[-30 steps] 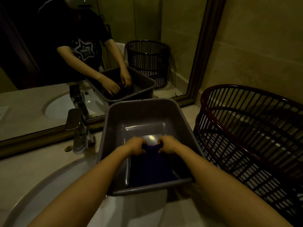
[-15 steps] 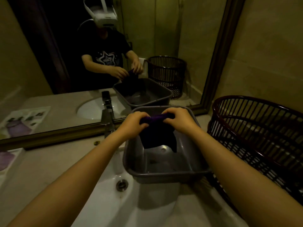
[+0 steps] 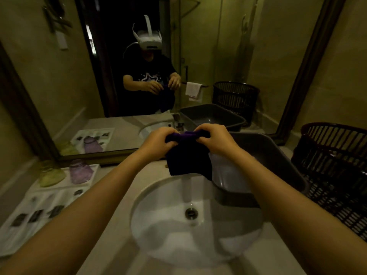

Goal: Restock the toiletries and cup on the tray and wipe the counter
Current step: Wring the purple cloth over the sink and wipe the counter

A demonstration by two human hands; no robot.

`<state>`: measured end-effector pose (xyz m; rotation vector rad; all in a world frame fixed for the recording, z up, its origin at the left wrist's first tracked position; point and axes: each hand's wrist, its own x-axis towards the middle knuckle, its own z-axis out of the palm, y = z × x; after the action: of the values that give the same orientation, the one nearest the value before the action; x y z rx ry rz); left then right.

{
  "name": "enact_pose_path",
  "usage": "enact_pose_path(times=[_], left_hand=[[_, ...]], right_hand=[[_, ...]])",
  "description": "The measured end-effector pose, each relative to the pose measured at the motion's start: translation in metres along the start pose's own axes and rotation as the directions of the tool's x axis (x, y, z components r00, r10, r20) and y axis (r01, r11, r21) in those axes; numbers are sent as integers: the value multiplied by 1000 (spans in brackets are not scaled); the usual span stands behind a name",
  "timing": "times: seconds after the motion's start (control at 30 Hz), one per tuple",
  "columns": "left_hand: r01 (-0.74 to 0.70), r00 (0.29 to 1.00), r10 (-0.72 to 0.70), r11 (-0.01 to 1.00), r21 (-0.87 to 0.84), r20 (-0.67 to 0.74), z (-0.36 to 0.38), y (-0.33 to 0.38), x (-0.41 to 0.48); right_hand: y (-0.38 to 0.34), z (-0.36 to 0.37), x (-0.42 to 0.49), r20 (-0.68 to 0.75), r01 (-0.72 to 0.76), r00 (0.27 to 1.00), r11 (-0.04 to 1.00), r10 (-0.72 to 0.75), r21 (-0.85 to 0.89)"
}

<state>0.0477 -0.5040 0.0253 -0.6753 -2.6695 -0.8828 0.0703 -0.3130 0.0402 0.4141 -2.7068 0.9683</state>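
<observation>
Cloth (image 3: 188, 159) over, seemingly, sink (image 3: 158, 225) edge

Both forearms bare to above the elbow. Mirror (image 3: 59, 80) reflection: white headset (image 3: 150, 41) with top strap, black short-sleeved T-shirt (image 3: 148, 76) bearing a pale star print on the chest.

Centre frame, the left hand (image 3: 158, 142) and right hand (image 3: 213, 138) grip a dark purple cloth (image 3: 188, 157) above a white sink (image 3: 168, 225). Grey tub (image 3: 278, 155) right; tray (image 3: 29, 225) with cups (image 3: 80, 173) lower left.
</observation>
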Motion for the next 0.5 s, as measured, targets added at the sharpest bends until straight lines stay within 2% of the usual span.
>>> enact_pose_path(times=[0.1,0.23,0.37,0.5], left_hand=[[3,998,-3,1000,-2,62,-27,-29,-39],[58,986,-43,994,-89,161,-57,-63,-101],[172,951,-135,979,-114,279,-76,-90,-162],[316,862,-231,941,-122,450,-79,-114,-207]], right_hand=[[-38,34,-16,8,3,1000,1000,-3,-19],[-70,87,-42,101,-58,993,998,55,31],[-99,141,-74,247,-106,966,990,80,92],[-114,181,-104,469,-188,878,970,95,155]])
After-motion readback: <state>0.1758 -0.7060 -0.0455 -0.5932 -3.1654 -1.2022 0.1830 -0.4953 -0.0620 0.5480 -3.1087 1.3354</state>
